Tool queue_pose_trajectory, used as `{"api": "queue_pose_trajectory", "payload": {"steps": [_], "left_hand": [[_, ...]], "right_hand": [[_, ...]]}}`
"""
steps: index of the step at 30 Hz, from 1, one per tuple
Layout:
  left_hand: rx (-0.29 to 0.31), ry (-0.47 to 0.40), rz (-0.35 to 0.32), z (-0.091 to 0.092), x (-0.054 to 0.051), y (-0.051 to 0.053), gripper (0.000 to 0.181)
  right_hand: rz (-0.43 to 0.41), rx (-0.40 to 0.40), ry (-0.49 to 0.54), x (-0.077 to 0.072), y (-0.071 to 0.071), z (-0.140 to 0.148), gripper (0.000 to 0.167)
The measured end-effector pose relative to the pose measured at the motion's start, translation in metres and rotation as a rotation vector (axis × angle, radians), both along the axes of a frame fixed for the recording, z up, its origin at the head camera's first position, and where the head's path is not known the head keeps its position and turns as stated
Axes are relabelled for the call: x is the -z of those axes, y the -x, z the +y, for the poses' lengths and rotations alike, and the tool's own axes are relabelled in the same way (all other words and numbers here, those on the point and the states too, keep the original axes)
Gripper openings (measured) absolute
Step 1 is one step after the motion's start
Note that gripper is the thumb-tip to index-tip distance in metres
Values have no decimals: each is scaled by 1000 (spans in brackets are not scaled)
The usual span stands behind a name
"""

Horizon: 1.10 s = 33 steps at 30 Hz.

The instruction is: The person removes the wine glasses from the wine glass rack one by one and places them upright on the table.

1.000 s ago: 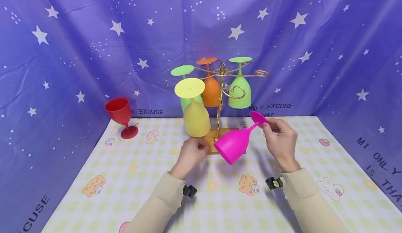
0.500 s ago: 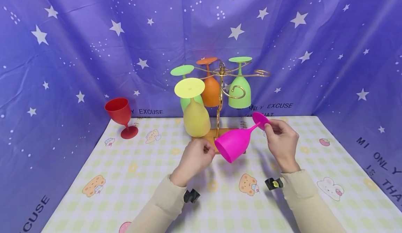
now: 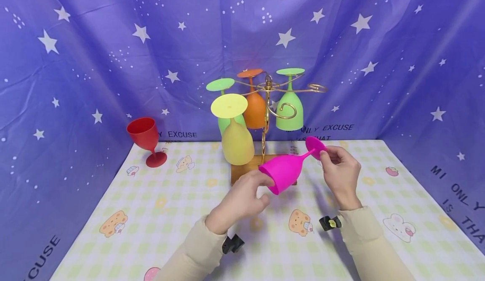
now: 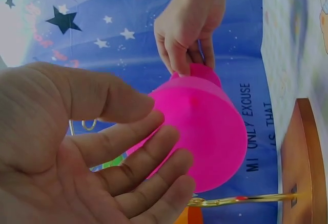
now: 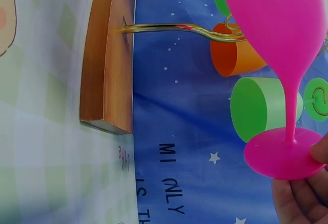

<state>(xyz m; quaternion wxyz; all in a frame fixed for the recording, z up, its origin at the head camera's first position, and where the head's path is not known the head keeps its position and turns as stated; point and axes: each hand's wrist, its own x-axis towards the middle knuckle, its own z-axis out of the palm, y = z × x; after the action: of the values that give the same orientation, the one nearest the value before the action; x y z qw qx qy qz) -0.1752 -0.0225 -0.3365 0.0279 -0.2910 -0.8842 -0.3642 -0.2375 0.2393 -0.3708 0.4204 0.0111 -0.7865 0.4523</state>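
A magenta plastic goblet (image 3: 283, 172) is tilted in the air, its mouth down to the left and its foot up to the right. My right hand (image 3: 339, 169) pinches the edge of the foot (image 5: 282, 155) between thumb and fingers. At the mouth end is my left hand (image 3: 244, 197), fingers extended and thumb apart. In the left wrist view its fingertips (image 4: 179, 183) overlap the goblet's bowl; whether they touch it I cannot tell. Behind the goblet stands a gold wire glass rack (image 3: 267, 88) on a wooden base (image 3: 242, 172).
Upside down on the rack hang a yellow goblet (image 3: 237, 144), an orange goblet (image 3: 254, 108), a green goblet (image 3: 289, 112) and another green goblet (image 3: 220, 84). A bare hook (image 3: 289, 112) curls out in front. A red goblet (image 3: 144, 133) stands upright at the table's back left.
My left hand has moved right from beside the wooden base to the goblet's mouth, its fingers straightening. The magenta goblet has tipped slightly nearer to level in my right hand.
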Motion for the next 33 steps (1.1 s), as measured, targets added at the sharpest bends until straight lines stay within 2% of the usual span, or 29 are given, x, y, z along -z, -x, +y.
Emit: {"api": "queue_pose_trajectory", "payload": {"steps": [7,11,21,33], "left_hand": [[39,-44,43,2,0,-1,20],[30,-68,58,3,1,-2,21],[-24,-154,179,11,6,-4,14],[-58,-178,236,16,12,-4,9]], "right_hand": [[-26,11,10,1,-1,0,11],[-53,26,13,2,-2,-1,11],[-88,23,43,5,-2,-4,12],[-145,-4,94,8,-3,-7,11]]}}
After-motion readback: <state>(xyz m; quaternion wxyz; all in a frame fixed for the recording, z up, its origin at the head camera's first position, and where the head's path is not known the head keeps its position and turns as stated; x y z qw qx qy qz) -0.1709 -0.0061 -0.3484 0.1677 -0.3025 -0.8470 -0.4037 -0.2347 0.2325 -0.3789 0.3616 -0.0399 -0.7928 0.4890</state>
